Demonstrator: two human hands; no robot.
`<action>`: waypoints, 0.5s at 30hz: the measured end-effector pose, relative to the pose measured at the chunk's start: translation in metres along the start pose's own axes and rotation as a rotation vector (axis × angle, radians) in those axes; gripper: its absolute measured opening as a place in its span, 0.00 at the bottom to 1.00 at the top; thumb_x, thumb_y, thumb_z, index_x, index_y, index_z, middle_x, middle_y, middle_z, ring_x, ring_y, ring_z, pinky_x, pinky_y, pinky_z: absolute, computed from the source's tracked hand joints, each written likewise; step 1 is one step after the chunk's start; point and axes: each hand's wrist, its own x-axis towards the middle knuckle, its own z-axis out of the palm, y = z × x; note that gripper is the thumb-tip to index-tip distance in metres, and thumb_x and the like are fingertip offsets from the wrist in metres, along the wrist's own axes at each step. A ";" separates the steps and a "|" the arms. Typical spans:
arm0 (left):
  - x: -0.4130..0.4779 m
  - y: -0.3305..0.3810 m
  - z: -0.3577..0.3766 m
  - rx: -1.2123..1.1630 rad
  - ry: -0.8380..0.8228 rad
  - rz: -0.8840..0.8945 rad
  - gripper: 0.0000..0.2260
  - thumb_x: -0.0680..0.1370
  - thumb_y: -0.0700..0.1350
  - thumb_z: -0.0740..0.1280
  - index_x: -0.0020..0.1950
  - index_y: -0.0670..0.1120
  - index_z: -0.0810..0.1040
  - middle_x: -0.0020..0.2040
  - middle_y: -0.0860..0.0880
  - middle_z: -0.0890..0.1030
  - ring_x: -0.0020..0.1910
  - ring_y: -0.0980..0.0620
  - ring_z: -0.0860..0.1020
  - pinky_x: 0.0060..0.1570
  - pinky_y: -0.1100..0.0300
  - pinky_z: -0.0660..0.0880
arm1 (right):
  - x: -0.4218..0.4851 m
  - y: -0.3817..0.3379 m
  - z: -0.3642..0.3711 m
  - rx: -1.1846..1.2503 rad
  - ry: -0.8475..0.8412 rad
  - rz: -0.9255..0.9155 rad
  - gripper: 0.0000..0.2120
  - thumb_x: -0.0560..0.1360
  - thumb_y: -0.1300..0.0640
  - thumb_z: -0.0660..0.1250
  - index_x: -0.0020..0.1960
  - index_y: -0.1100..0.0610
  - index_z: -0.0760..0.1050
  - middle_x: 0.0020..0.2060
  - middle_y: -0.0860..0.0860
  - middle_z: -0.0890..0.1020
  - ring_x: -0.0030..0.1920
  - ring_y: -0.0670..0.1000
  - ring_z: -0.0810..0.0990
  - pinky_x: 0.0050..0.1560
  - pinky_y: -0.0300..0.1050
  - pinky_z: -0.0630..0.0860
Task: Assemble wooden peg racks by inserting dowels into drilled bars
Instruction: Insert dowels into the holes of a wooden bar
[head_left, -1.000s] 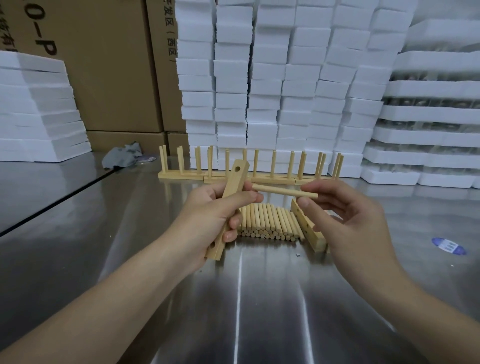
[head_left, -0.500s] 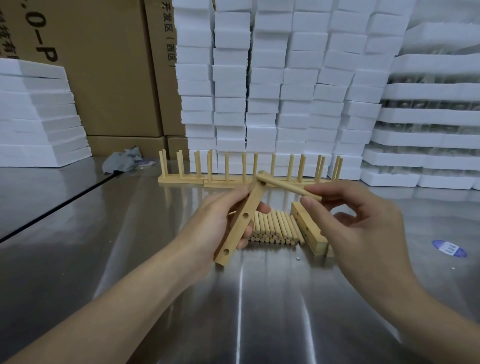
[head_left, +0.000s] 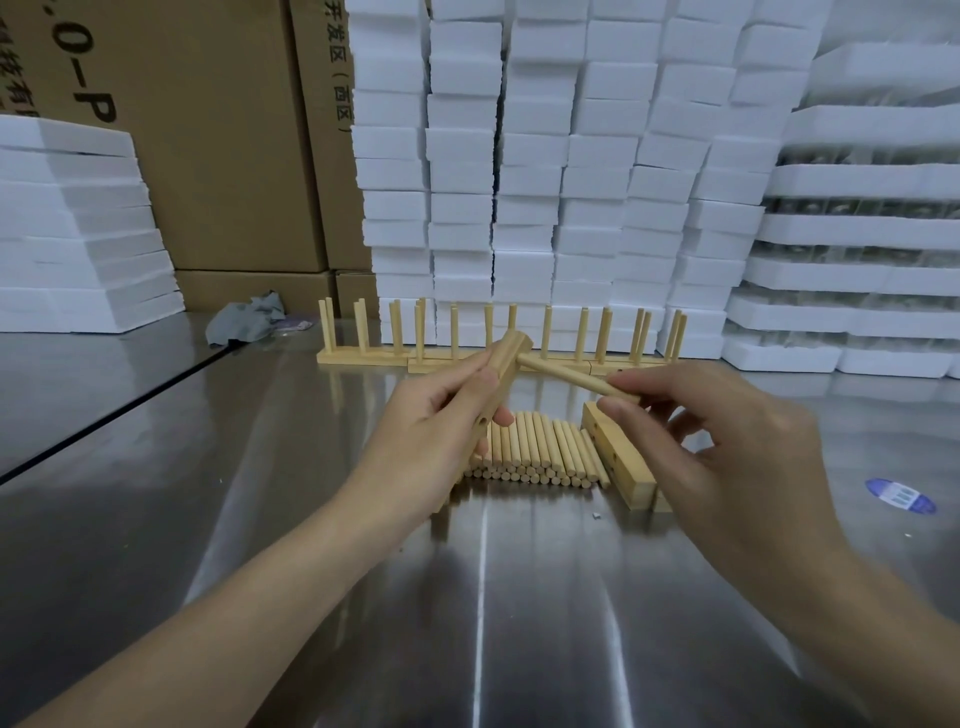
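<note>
My left hand (head_left: 431, 436) grips a drilled wooden bar (head_left: 506, 369), tilted with its top end up and to the right; one empty hole shows on its face near my fingers. My right hand (head_left: 727, 452) pinches a dowel (head_left: 571, 378) whose left end meets the bar near its top end. A pile of loose dowels (head_left: 540, 452) lies on the steel table (head_left: 260, 493) below my hands. Spare drilled bars (head_left: 618, 457) lie just right of the pile. Finished peg racks (head_left: 467, 343) stand in a row farther back.
White foam blocks (head_left: 571, 182) are stacked high behind the racks, with more foam (head_left: 78, 234) at the left. Cardboard boxes (head_left: 218, 145) stand at the back left. A grey rag (head_left: 249, 322) lies by them. A blue sticker (head_left: 901, 494) marks the table at right.
The bar has tilted, its top end leaning right. The dowel's left end has come from in front of the bar to its top end.
</note>
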 end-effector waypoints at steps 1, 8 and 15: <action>-0.001 0.000 0.001 0.006 0.003 0.021 0.16 0.88 0.52 0.60 0.73 0.65 0.77 0.42 0.54 0.83 0.36 0.59 0.76 0.40 0.62 0.77 | 0.000 -0.001 0.000 0.003 -0.003 -0.005 0.09 0.77 0.51 0.72 0.55 0.54 0.85 0.41 0.42 0.83 0.43 0.46 0.81 0.41 0.37 0.78; -0.005 -0.004 0.010 -0.061 0.020 0.064 0.15 0.87 0.53 0.62 0.65 0.74 0.78 0.40 0.53 0.81 0.35 0.57 0.75 0.36 0.64 0.74 | -0.001 -0.005 0.002 0.147 0.006 0.209 0.03 0.80 0.52 0.72 0.49 0.49 0.83 0.34 0.43 0.83 0.39 0.46 0.83 0.39 0.38 0.77; -0.008 -0.006 0.018 -0.016 0.055 0.185 0.18 0.87 0.58 0.61 0.77 0.69 0.72 0.40 0.56 0.77 0.36 0.53 0.70 0.35 0.58 0.70 | 0.003 -0.003 0.003 0.410 -0.111 0.496 0.20 0.84 0.45 0.62 0.38 0.53 0.79 0.27 0.49 0.76 0.27 0.49 0.73 0.29 0.53 0.73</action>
